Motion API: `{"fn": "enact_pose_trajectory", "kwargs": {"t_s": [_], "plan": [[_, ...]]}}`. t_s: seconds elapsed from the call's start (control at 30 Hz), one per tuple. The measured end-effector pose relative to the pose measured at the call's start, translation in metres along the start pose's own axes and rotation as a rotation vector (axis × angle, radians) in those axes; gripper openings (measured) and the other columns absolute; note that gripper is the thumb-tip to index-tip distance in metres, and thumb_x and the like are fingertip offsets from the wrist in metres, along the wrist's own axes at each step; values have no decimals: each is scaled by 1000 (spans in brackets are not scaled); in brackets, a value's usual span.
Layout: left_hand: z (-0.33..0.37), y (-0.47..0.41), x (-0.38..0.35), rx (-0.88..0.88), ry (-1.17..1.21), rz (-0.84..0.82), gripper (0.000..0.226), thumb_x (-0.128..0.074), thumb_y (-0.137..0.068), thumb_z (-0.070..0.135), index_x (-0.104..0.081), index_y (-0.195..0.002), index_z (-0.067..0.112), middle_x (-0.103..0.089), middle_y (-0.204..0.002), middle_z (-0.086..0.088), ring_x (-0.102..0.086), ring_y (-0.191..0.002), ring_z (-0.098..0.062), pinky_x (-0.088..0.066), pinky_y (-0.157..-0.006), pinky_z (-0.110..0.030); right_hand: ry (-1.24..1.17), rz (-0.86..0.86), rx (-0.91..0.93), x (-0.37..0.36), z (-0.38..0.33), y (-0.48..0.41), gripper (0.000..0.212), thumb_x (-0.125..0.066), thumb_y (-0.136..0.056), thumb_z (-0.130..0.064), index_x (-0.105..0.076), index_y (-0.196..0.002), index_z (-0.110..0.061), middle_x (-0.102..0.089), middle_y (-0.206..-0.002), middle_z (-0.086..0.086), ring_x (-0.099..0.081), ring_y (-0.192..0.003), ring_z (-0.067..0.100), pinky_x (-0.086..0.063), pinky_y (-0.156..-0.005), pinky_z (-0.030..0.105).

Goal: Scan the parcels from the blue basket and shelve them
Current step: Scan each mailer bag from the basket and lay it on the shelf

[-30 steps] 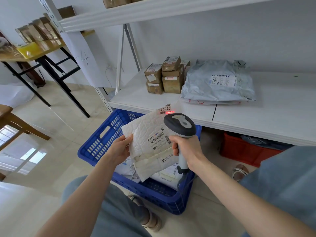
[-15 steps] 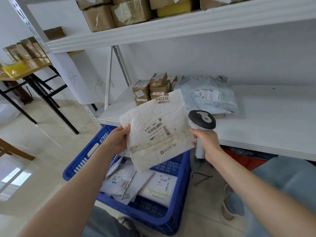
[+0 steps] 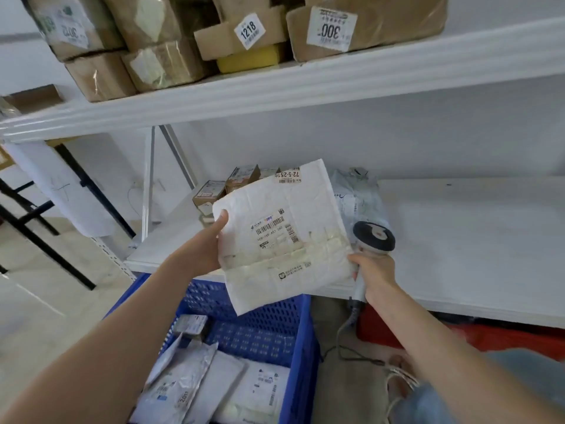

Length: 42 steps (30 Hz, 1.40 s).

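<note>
The white padded parcel has risen from over the blue basket to mid-frame, before the lower shelf. The scanner has swung off the parcel's right edge. I judge it scanned, with shelving next. My left grip pinches its left edge; my right grip clamps the scanner handle. Its sticker reads 72-5-251; the top-frame boxes read 1218 and 300.

Red crate and black table legs on pale tiled floor
</note>
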<state>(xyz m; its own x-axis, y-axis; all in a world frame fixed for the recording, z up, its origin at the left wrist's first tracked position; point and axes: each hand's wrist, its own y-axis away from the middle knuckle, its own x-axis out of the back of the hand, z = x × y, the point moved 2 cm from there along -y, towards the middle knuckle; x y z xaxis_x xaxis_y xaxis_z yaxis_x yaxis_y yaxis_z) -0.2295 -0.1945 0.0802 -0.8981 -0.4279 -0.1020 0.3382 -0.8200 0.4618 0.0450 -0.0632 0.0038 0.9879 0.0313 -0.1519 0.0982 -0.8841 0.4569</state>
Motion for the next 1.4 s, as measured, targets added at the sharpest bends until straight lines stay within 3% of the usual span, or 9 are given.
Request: {"fn": "enact_pose_trajectory", "kwargs": {"t_s": [0.1,0.27,0.47,0.67,0.87,1.0,1.1,1.2,1.4], "plan": [[-6,-15,-8,-7,-171,-46,74,-89,-57,43,-61,-119,13,-66,-120,-10,-66,-102,-28,-55,-82,-42,-34,53,13,2,-16,-21,14,-70,-76,3,-61,-84,-5,-57,-69,7,-52,-58,19,-45,-59,31],[6,-77,-38,-165,-135,233,38,-60,-87,-7,-54,-123,4,-61,-118,-14,-61,-95,-26,-51,-87,-44,-80,95,98,-6,-46,-47,19,-67,-77,-3,-62,-95,-6,-58,-69,4,-54,-60,18,-51,-64,31],[54,-165,-66,-255,-316,340,33,-60,-89,-1,-52,-121,4,-61,-103,-11,-62,-90,-26,-54,-81,-42,-79,-5,220,-28,-56,-49,9,-70,-78,-4,-62,-80,-8,-58,-67,1,-55,-65,14,-47,-60,24],[62,-235,-92,-295,-769,439,53,-61,-89,10,-39,-138,4,-56,-123,-17,-56,-114,-34,-49,-93,-39,51,-148,99,-46,-28,-67,31,-61,-75,4,-47,-53,-13,-46,-53,2,-39,-43,10,-35,-47,24],[36,-257,-102,-309,-1208,553,66,-49,-93,6,-17,-149,19,-19,-150,-18,-46,-122,-39,-45,-92,-42,-10,-173,-14,-54,-24,-78,22,-65,-80,3,-57,-64,-10,-53,-64,9,-48,-58,18,-38,-54,30],[7,-217,-123,-650,-1463,380,75,-50,-93,47,-8,-153,27,-7,-158,-7,-16,-144,-29,-15,-117,-48,-95,-107,-38,-43,-29,-82,16,-66,-82,-1,-59,-73,-11,-56,-68,3,-52,-64,15,-39,-54,25],[-33,-192,-138,-620,-1826,177,113,-51,-75,76,25,-147,32,24,-157,-5,17,-146,-27,1,-116,-59,-99,-77,-35,-37,-31,-83,17,-66,-82,-3,-59,-71,-14,-57,-67,4,-53,-65,16,-41,-57,26],[-60,-203,-140,-544,-2074,184,127,-61,-72,72,36,-141,27,35,-152,-13,25,-142,-36,0,-110,-68,-146,-87,-66,-39,-30,-79,16,-67,-83,-4,-59,-74,-14,-57,-67,3,-54,-63,14,-42,-57,24],[-47,-243,-142,-489,-2089,223,122,-69,-80,48,34,-142,27,33,-153,-14,21,-143,-38,-10,-111,-68,-165,-123,-107,-44,-32,-82,18,-65,-84,-2,-57,-70,-12,-56,-65,4,-51,-64,16,-40,-61,27]]}}
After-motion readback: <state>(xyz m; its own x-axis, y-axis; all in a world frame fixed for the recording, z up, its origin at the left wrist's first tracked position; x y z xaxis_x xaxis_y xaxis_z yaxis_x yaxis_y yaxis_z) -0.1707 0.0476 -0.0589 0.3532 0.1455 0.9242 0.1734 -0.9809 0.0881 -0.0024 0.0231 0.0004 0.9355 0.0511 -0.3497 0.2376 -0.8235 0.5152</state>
